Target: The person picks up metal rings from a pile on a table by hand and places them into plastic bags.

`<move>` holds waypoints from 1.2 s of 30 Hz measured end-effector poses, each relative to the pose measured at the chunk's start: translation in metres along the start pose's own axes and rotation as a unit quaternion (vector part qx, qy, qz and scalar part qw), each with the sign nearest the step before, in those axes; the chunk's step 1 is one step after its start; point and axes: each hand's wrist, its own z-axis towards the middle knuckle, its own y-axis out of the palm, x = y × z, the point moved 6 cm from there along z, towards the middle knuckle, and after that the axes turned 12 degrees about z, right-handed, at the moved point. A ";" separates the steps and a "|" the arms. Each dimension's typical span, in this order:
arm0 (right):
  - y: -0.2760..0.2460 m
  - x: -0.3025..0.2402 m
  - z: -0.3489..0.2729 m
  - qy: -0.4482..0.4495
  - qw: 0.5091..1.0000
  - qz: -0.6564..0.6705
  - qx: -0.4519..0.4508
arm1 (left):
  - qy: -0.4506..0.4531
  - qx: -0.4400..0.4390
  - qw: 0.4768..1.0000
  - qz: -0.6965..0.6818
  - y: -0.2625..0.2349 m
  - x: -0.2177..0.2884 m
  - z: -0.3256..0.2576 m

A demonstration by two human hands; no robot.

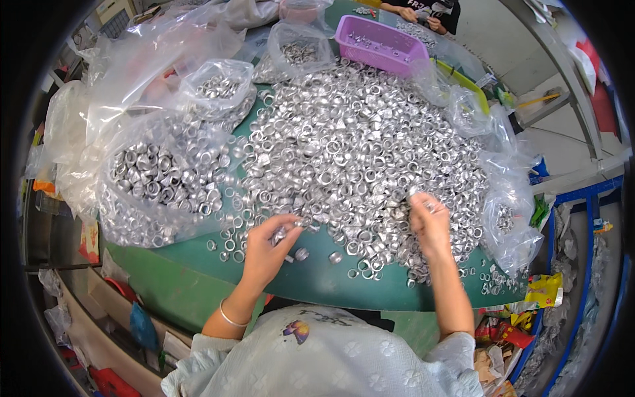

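Observation:
A wide heap of shiny silver metal rings [357, 139] covers the table in front of me. My left hand [270, 246] is at the heap's near left edge, its fingers curled around several rings. Over the right part of the heap, my right hand [430, 223] has its fingers drawn together, with a metal ring [413, 191] showing at the fingertips. A loose ring [301, 254] lies on the table just right of my left hand, and a second loose ring [335, 257] lies farther right.
A clear plastic bag [155, 192] full of rings lies at left, with smaller bags behind it. At the back stand a purple basket [380, 47] and a yellow-green tray [471, 87]. The green table [297, 284] curves nearby. Across it are another person's hands [423, 18].

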 end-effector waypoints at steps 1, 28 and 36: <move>-0.014 -0.024 0.020 -0.058 0.998 0.000 0.006 | 0.010 0.012 1.000 -0.006 0.003 -0.005 0.000; 0.092 0.063 -0.039 -0.053 0.959 -0.221 -0.169 | -0.179 -0.150 0.865 -0.443 0.020 -0.031 -0.020; 0.158 0.056 -0.026 -0.347 0.760 -0.537 -0.118 | -0.245 -0.127 0.837 -0.473 0.027 -0.045 -0.006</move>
